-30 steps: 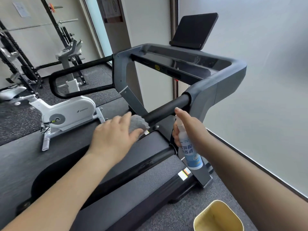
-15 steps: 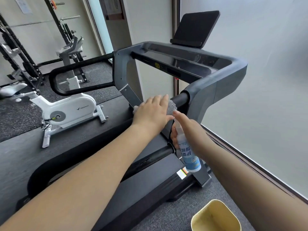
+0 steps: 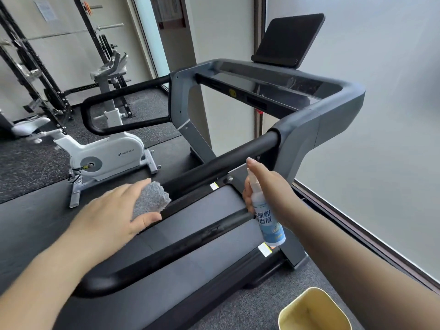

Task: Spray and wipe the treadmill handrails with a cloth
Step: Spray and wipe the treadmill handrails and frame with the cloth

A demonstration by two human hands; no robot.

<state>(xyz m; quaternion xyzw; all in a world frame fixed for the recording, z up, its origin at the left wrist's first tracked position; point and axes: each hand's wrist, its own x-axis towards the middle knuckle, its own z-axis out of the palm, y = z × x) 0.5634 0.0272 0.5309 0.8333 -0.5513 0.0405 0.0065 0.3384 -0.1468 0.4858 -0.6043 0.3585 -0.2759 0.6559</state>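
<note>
— Where's the cloth right now?

— In the left hand (image 3: 112, 210). It's a grey cloth (image 3: 152, 198), bunched up, with the thumb under it and the fingers (image 3: 133, 189) laid over the top, so the hand is clenched around it. It sits at the near handrail (image 3: 228, 160), the black padded bar on the treadmill's right side, low on its length; I can't tell if the cloth is pressed on the bar or just beside it.

— And the spray?

— The right hand (image 3: 269, 189) grips a small spray bottle (image 3: 269, 222), white with a blue label, held upright. Fingers wrapped round the neck, forefinger up on the nozzle, which sits close to the same bar, further up toward the grey console arm (image 3: 307, 139).

— Anything else near them?

— The far handrail (image 3: 123, 106) loops out on the other side, untouched. A dark tablet screen (image 3: 288, 39) stands tilted on top of the console. Below the hands runs the treadmill belt (image 3: 190, 246). A yellow bin (image 3: 314, 310) stands on the floor at the right, and a white exercise bike (image 3: 104, 156) is beyond the treadmill on the left.
</note>
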